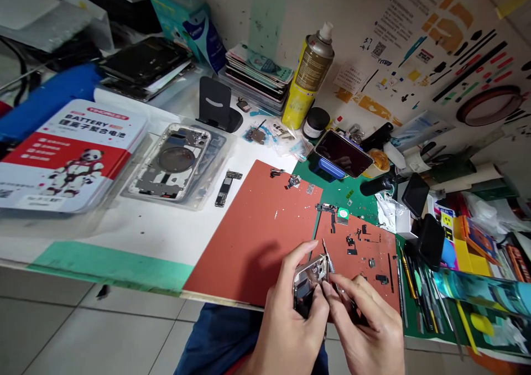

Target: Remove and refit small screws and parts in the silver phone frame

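A metal phone frame (306,284) is held in the left hand (288,314) above the near edge of a red silicone mat (249,231), the grip closed around the frame's side. A slender steel tool, apparently a precision screwdriver (329,263), is pinched in the right hand (365,325), its grip closed on the knurled shaft. Contact between tool tip and frame cannot be confirmed. The hands are close together, which is judged sound practice: the frame is best braced against the left fingers, with the tool held square to the part under light, controlled pressure. Small loose parts (350,250) lie on a second red mat (377,270) just beside the hands and should be kept clear of them. A logic board (226,188) lies on the white table (124,237), near a stripped phone housing (174,162) in a clear tray (219,159). A battery box (70,156) lies further left; a spray can (311,76) stands beyond the mats.
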The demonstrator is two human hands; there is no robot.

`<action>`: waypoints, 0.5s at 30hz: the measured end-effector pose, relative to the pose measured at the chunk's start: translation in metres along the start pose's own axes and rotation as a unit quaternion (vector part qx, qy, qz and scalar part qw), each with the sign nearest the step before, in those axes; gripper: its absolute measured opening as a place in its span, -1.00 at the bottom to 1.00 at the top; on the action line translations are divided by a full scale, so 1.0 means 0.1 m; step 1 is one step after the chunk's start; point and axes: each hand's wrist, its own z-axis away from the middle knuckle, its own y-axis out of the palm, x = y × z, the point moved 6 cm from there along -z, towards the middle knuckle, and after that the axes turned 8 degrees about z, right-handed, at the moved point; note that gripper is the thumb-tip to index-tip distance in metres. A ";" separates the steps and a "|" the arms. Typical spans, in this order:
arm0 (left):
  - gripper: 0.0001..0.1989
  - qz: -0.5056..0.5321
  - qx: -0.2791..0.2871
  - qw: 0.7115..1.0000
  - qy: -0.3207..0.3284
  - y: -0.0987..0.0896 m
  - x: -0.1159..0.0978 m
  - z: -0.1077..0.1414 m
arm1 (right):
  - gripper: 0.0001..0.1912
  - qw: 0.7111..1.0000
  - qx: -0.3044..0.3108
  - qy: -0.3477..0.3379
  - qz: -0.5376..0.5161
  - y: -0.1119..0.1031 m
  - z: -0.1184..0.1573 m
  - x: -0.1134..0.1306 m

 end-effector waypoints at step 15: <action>-0.47 0.014 -0.014 0.999 -0.027 0.05 0.03 0.04 | -0.91 0.998 -0.035 0.000 0.051 -0.03 0.00 0.06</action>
